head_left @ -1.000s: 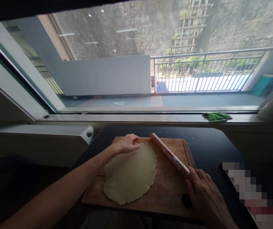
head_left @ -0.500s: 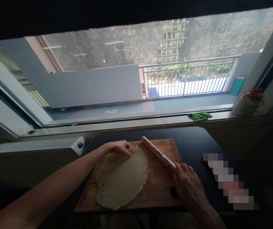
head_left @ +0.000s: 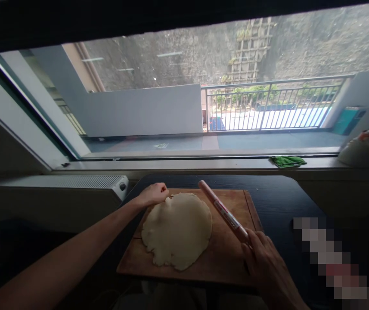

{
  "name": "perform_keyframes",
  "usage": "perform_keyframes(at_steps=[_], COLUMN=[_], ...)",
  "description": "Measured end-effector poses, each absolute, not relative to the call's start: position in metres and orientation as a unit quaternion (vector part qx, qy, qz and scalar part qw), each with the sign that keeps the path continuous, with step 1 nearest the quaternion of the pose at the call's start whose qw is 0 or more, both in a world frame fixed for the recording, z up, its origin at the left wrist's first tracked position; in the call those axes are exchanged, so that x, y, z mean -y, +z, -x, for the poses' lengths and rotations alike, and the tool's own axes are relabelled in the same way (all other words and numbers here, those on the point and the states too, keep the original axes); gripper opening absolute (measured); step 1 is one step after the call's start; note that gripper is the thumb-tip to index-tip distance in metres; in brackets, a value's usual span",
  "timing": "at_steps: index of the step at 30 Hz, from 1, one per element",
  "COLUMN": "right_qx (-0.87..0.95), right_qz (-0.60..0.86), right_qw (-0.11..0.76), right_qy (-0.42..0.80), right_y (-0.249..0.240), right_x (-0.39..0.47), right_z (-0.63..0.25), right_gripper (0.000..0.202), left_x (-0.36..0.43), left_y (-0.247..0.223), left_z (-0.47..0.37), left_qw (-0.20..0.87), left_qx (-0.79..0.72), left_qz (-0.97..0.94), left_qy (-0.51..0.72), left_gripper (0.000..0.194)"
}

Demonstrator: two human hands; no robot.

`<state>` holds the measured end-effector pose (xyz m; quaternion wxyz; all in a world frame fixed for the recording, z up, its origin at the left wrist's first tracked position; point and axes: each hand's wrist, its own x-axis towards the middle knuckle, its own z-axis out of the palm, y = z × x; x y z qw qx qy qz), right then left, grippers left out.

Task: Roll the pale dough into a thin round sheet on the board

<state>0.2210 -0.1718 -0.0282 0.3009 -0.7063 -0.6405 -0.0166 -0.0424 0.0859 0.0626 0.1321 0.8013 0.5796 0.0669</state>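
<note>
A flat, pale sheet of dough [head_left: 179, 232] with a ragged edge lies on a wooden cutting board [head_left: 226, 262]. At its upper left rim is my left hand [head_left: 154, 193], fingers curled in, where a small flap of dough sticks up against the thumb side. Fingertip contact is partly hidden. My right hand [head_left: 266, 258] is wrapped round the near end of a rolling pin [head_left: 224, 211], pinkish with a printed label. The pin points away to the upper left, over the board's right part, apart from the dough.
The board rests on a dark table [head_left: 277, 202] below a large window. A green cloth [head_left: 288, 161] and a white pot [head_left: 363, 150] are on the sill [head_left: 203, 165]. A white radiator [head_left: 74, 183] stands left of the table. Something pixelated [head_left: 329, 254] lies at right.
My left hand has moved off the dough's top to its upper left rim. The dough has turned and looks rounder. The pin stays in my right hand. The view has shifted left.
</note>
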Motion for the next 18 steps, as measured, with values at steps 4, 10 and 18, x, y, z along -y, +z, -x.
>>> perform_keyframes(at_steps=[4, 10, 18], right_qx=[0.675, 0.677, 0.668], right_qz=[0.670, 0.684, 0.715], right_qw=[0.304, 0.251, 0.188], right_qy=[-0.046, -0.104, -0.084], right_y=[-0.033, -0.033, -0.014], right_x=[0.164, 0.159, 0.165], right_z=[-0.169, -0.156, -0.177], right_gripper=[0.033, 0.038, 0.038], left_x=[-0.067, -0.065, -0.066], left_y=[0.054, 0.015, 0.040], left_z=[0.015, -0.060, -0.102], left_qw=[0.033, 0.077, 0.011], left_qx=[-0.490, -0.505, -0.432], left_qz=[-0.850, -0.849, -0.860], left_qy=[0.189, 0.135, 0.273], left_gripper=[0.042, 0.058, 0.038])
